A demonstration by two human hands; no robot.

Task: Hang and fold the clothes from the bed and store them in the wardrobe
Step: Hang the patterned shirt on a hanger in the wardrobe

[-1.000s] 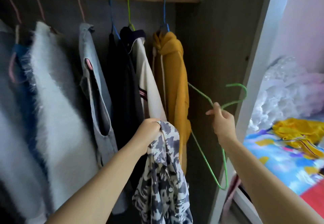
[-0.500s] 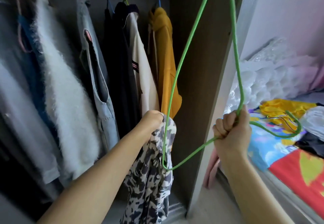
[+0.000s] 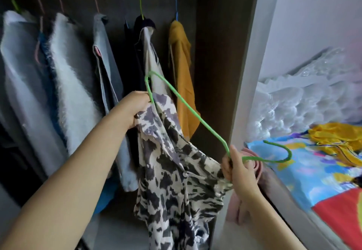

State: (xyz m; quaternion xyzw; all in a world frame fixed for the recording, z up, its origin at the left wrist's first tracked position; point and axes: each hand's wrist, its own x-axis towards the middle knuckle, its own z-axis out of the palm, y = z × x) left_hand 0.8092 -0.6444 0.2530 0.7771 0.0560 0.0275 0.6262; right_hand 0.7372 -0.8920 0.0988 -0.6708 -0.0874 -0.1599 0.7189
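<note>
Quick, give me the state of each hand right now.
Left hand: closed, gripping the black-and-white patterned fabric shirt near its top.
Right hand: closed, pinching the thin green wire hanger at its neck.

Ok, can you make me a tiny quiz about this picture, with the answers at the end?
1. True or false: the right hand pinches the green hanger near its hook.
2. Which garment does the left hand hold? A) mustard hoodie B) patterned shirt C) fluffy white coat
3. Fill in: the hanger's hook points toward the ____.

Key: 1 true; 2 B; 3 bed.
</note>
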